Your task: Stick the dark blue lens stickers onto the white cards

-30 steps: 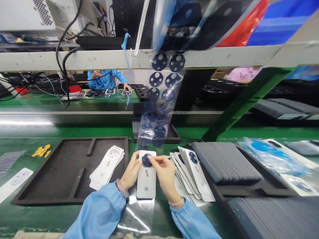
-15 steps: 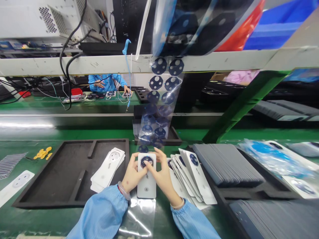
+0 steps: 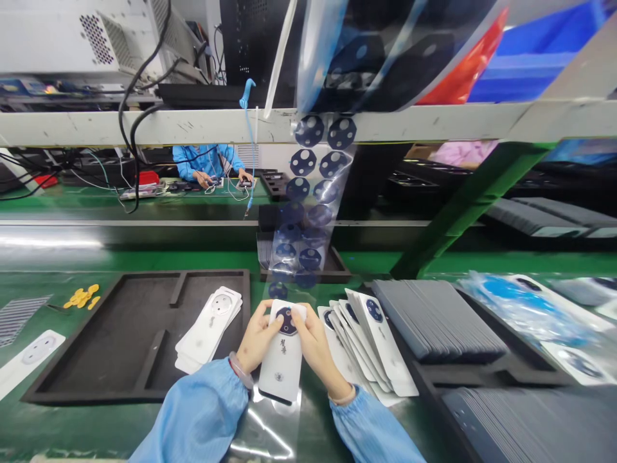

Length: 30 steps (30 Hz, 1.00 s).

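Note:
Both hands grip a white phone back cover (image 3: 281, 366) over the green bench. Its upper part carries a dark octagonal camera sticker (image 3: 287, 321); dark lettering runs below it. My left hand (image 3: 259, 337) holds the cover's upper left side, thumb by the sticker's edge. On the upper right side, my right hand (image 3: 315, 344) is closed with its thumb on the front. The fingers behind the cover are hidden. Just beyond hangs a clear strip of dark stickers (image 3: 303, 163). To the right lies a fan of white covers with dark stickers (image 3: 385, 347).
At left, a black tray (image 3: 110, 347) bears a small stack of white covers (image 3: 209, 331). Yellow pieces (image 3: 81, 296) lie beyond it. At right, another tray holds rows of grey panels (image 3: 438, 318). A green post (image 3: 475, 206) slants behind; a co-worker's blue sleeves (image 3: 186, 161) show across the bench.
The cover has tilted and come slightly nearer, showing more of its lettering. My thumbs have moved apart from the middle of the sticker to its two sides.

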Available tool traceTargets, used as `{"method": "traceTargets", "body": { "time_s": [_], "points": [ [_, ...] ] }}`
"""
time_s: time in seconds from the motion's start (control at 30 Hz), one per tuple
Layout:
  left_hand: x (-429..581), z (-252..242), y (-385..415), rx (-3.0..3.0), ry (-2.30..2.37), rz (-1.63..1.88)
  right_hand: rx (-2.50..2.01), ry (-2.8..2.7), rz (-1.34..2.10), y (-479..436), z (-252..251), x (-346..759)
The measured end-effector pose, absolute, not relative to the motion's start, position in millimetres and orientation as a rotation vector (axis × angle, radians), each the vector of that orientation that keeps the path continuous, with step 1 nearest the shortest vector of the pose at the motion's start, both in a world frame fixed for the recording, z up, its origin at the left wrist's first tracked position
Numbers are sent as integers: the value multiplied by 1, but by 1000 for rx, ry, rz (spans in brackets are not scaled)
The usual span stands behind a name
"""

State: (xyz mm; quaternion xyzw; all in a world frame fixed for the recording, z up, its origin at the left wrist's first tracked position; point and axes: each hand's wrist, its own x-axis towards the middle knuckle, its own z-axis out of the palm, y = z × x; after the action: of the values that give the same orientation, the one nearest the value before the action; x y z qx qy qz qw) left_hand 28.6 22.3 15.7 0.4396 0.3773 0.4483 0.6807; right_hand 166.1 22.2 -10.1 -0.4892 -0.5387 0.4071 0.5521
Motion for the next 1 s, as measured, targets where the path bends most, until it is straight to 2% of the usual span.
{"method": "traceTargets", "body": {
  "time_s": [0.33,0.53,0.67,0.73,0.83,0.9,1.0],
  "points": [
    [28,9,23,920,849,1141,-889,-1204,1380,19,-5,163],
    [22,10,30,1217,811,1219,-1119,-1403,972,15,2,181],
    [-7,15,49,1534,1355,1475,-1436,-1280,663,18,19,242],
    [-29,15,59,1664,1851,1333,-1653,-1251,465,24,19,281],
    [-57,12,67,1699,2406,718,-1897,-1350,238,37,8,323],
    [-67,9,68,1677,2462,498,-1892,-1476,78,43,-2,332],
    [-72,7,68,1691,2404,450,-1710,-1551,-208,45,-4,318]
  ]
}}
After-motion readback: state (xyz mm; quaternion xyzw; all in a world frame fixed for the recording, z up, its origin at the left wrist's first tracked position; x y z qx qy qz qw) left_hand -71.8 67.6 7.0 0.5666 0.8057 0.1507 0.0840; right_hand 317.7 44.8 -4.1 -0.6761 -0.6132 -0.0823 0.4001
